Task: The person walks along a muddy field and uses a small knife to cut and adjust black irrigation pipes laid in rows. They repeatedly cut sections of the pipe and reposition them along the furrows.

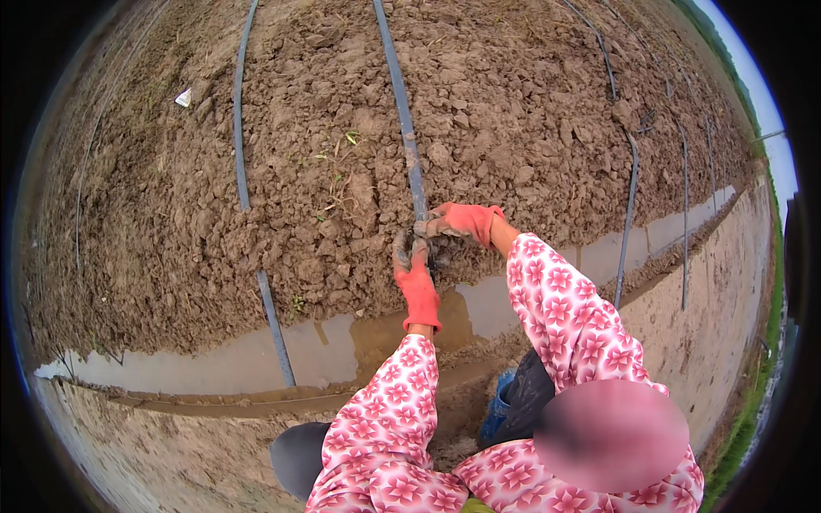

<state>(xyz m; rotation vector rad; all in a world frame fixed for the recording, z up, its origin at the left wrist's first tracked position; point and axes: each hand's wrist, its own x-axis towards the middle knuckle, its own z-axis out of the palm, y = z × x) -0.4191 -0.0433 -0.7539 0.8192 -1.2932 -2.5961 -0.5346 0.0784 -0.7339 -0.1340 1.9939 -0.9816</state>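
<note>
A flat grey hose [398,81] runs down the ploughed soil towards me. Both my hands meet at its near end, just above the water-filled furrow. My left hand [416,284], in a coral glove with muddy grey fingers, is closed round the hose end from below. From the right, my right hand [466,221], gloved the same way, pinches the hose slightly higher up. The fingers of the two hands almost touch. Mud and the gloves hide the hose's tip and whatever joins it there.
More grey hoses lie to the left [240,128] and right [630,197], partly buried in clods. A furrow of muddy water [321,346] crosses in front of me, beside a pale bank [684,342]. A blue boot [496,410] shows below. White scrap [183,98] lies far left.
</note>
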